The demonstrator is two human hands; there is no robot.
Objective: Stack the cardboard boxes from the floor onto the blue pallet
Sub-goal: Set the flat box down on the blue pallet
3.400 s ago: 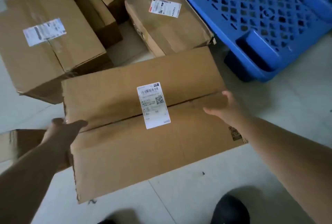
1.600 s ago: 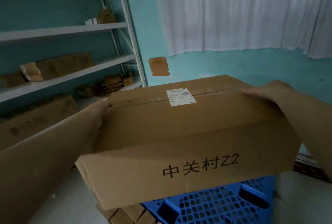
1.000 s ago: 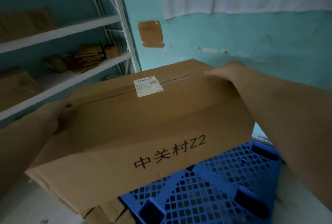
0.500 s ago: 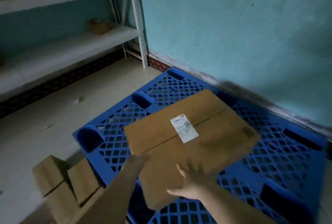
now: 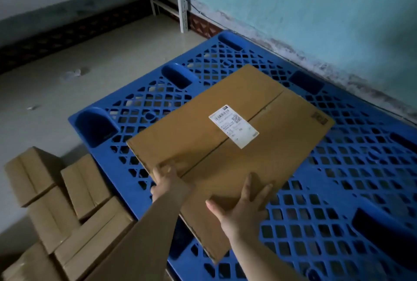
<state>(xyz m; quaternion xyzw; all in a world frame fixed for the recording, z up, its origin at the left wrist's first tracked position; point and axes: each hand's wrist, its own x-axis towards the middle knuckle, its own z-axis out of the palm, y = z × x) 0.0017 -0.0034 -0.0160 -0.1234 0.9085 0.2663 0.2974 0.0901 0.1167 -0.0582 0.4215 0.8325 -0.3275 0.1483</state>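
Our left hand (image 5: pixel 168 182) and right hand (image 5: pixel 242 209) lie flat, fingers spread, on the near edge of the cardboard box (image 5: pixel 228 143); neither grip closes on it. Beyond our palms it rests on the blue pallet (image 5: pixel 352 168); left of them, smaller boxes (image 5: pixel 74 199) sit on the floor.

Floor (image 5: pixel 101 71): pale tiles, filling the left and upper left of the frame.
On the floor, centre to right: blue pallet (image 5: pixel 352 168), lattice top.
On the pallet: one large cardboard box (image 5: pixel 203 145), white label up.
On the floor, lower left: small cardboard boxes (image 5: pixel 63 201), bunched against the pallet's edge.
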